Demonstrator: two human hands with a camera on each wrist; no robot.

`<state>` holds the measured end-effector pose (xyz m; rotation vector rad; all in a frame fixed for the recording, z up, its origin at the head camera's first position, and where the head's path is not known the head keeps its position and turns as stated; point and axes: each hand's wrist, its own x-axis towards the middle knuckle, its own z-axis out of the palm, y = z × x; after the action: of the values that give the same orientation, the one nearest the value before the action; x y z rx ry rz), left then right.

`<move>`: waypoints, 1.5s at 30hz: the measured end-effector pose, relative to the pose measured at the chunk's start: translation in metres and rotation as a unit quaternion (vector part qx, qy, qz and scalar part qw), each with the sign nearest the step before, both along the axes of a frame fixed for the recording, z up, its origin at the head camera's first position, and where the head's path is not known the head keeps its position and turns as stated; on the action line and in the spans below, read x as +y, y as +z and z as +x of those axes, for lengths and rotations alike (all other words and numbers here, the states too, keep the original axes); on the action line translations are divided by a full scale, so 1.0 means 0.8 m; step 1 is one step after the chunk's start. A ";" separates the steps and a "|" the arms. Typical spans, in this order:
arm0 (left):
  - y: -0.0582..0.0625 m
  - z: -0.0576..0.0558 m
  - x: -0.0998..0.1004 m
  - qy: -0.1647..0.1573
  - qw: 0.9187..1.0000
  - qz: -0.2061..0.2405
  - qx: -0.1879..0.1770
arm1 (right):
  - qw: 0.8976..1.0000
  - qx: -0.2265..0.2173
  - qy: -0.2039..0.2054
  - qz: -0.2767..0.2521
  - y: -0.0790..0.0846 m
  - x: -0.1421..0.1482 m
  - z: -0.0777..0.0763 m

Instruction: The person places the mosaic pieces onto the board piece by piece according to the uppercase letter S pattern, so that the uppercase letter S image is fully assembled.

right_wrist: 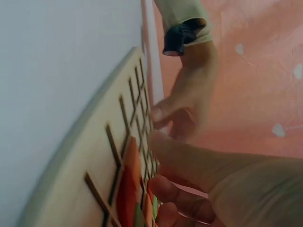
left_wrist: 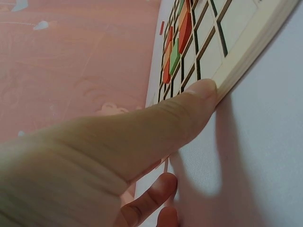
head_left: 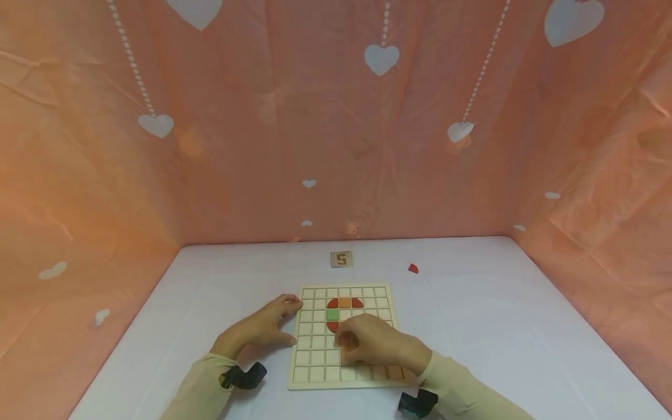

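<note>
A wooden grid board (head_left: 310,373) lies on the white table. My left hand (head_left: 259,324) is at its left edge, thumb (left_wrist: 201,90) touching the rim and fingers loosely bent. Over the middle of the board is my right hand (head_left: 375,341), thumb and fingers curled with their tips low at the squares. Whether a tile is between those fingertips is hidden. Beyond the right hand, red rounded tiles (head_left: 333,303), an orange square tile (head_left: 345,303) and a green square tile (head_left: 333,315) sit in the grid. More orange and red tiles (right_wrist: 128,189) show beside the right thumb.
A small square card (head_left: 342,259) with a blocky figure lies behind the board. To its right is a loose red rounded tile (head_left: 413,268). Pink cloth with white hearts (head_left: 381,59) hangs around the table's back and sides.
</note>
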<state>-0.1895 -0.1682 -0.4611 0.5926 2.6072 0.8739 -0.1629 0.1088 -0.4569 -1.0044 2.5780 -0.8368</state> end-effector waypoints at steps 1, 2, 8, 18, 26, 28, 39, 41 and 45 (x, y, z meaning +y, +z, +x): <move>-0.001 0.000 -0.001 -0.001 1.000 0.001 0.000 | 1.000 -0.004 -0.005 -0.005 0.001 0.001 -0.001; -0.001 0.000 -0.001 -0.002 1.000 0.002 0.000 | 1.000 -0.011 -0.011 -0.011 0.003 0.002 -0.002; -0.002 0.000 -0.003 -0.008 1.000 -0.001 0.002 | 0.998 -0.025 -0.028 -0.043 0.009 0.012 -0.014; -0.001 0.000 -0.003 0.001 1.000 0.001 0.004 | 0.995 0.000 -0.032 -0.097 0.015 0.034 -0.038; -0.004 -0.001 -0.005 -0.007 1.000 0.003 0.002 | 0.989 0.012 -0.094 -0.111 0.011 0.062 -0.061; -0.005 -0.001 -0.005 -0.008 1.000 0.002 0.001 | 0.986 0.019 -0.122 -0.115 0.007 0.071 -0.069; -0.005 -0.003 0.000 0.001 1.000 -0.009 0.001 | 0.961 0.055 -0.240 -0.129 -0.020 0.129 -0.112; -0.005 -0.003 0.000 0.002 1.000 -0.008 0.002 | 0.960 0.059 -0.248 -0.118 -0.024 0.136 -0.116; -0.004 -0.003 0.000 0.001 1.000 -0.008 -0.001 | 0.960 0.062 -0.258 -0.091 -0.032 0.149 -0.121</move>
<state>-0.1919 -0.1684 -0.4647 0.5846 2.6098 0.8535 -0.2597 0.2278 -0.4829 -0.4247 2.9672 -1.1850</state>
